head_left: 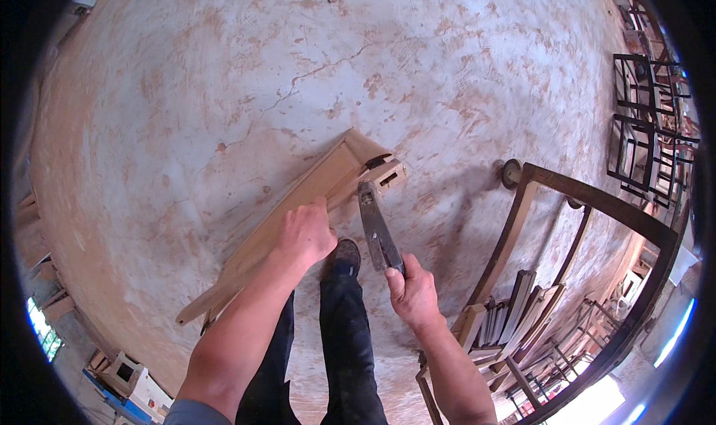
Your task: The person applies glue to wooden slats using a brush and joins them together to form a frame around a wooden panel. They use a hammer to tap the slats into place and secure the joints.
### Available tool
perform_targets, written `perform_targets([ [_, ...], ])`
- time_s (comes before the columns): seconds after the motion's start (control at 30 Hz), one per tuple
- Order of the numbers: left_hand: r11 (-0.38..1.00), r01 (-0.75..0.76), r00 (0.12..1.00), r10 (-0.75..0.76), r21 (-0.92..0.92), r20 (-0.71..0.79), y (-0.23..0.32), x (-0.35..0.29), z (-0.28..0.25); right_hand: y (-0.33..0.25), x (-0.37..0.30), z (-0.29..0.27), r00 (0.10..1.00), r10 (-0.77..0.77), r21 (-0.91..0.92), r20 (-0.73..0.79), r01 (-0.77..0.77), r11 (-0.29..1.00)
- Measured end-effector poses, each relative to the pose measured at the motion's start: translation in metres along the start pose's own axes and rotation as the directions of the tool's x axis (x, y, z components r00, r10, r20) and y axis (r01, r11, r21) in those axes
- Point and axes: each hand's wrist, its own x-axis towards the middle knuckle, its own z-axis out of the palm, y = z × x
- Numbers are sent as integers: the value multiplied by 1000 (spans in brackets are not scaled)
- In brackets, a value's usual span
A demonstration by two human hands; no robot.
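A pale wooden furniture piece (328, 175) leans at a slant in front of me, its far corner pointing away. At its right end is a block with a dark slot (389, 177). My left hand (307, 233) is closed on the edge of the wooden piece near its middle; the fingertips are partly hidden. My right hand (415, 291) is wrapped round the near end of a long, worn grey hammer-like tool (378, 227). The tool's far end lies against or just before the slotted block; I cannot tell whether they touch.
To the right stands a dark wooden frame on wheels (597, 194), with several wood strips (514, 313) stacked low in it. Dark chair-like frames (645, 119) are at the far right. My shoe (347, 257) is just below the wooden piece. A white box-like machine (128, 376) sits at the lower left.
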Motion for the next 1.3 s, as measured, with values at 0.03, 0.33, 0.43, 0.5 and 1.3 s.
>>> perform_targets([
  [0.03, 1000, 6, 1000, -6, -3, -19, 0, -2, 1, -2, 1, -2, 1000, -2, 7, 1, 2, 1000],
  [0.33, 999, 5, 992, -10, -38, -123, -3, -4, -16, -22, 15, 2, 999, -38, 66, -5, 38, 997],
  [0.43, 999, 11, 991, -18, -48, -130, -11, 1, -20, -24, 24, 3, 998, -51, 21, 26, 50, 999],
  [0.5, 998, 6, 990, -15, -65, -141, -16, 3, -22, -27, 28, 2, 997, -54, 6, 52, 54, 999],
  [1.3, 996, -1, 996, -7, -93, -87, -26, 14, -26, -40, 29, 4, 997, -21, 75, 68, 16, 997],
])
